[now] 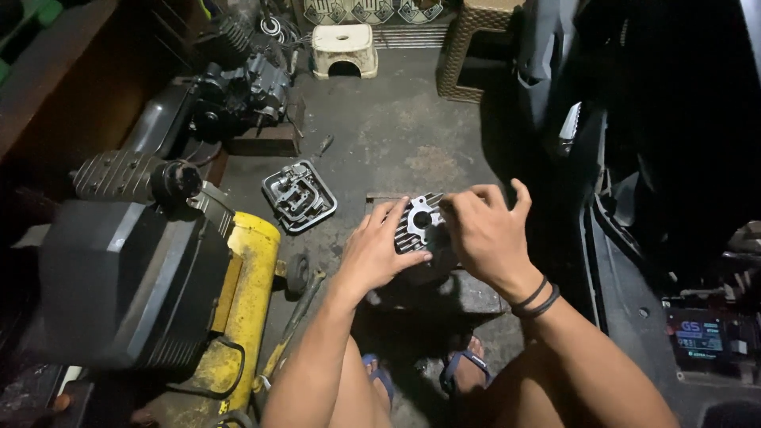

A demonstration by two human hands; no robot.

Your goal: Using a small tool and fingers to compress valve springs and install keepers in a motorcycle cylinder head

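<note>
Fingers (396, 218) of the left hand (372, 254) curl around the left edge of one finned metal cylinder block (420, 230), gripping it; fingers of the right hand (487, 234) close over its top right edge, also gripping. Block sits at frame centre, held between both hands above the concrete floor (396, 127).

Items, near to far:
- Two sandalled feet (464, 368), lower centre, blue straps, below the block.
- Two dark bands (537, 299) on the right wrist.
- One dark slab (444, 293) directly under the block, partly hidden by the hands.
- One long-handled tool (295, 313) lying on the floor, lower left of centre.
- One yellow tank (242, 309) with one black housing (119, 277) mounted on it, left of frame.
- One small screen unit (699, 337), lower right.
- One square metal engine cover (300, 196), left of the block, well apart from it, flat on the floor.
- One dark engine assembly (238, 91), upper left.
- One white plastic stool (342, 49), top centre.
- One woven basket (468, 47), top, right of the stool.
- Dark vehicle bodywork (650, 119) filling the right side; detail too dark to tell.
</note>
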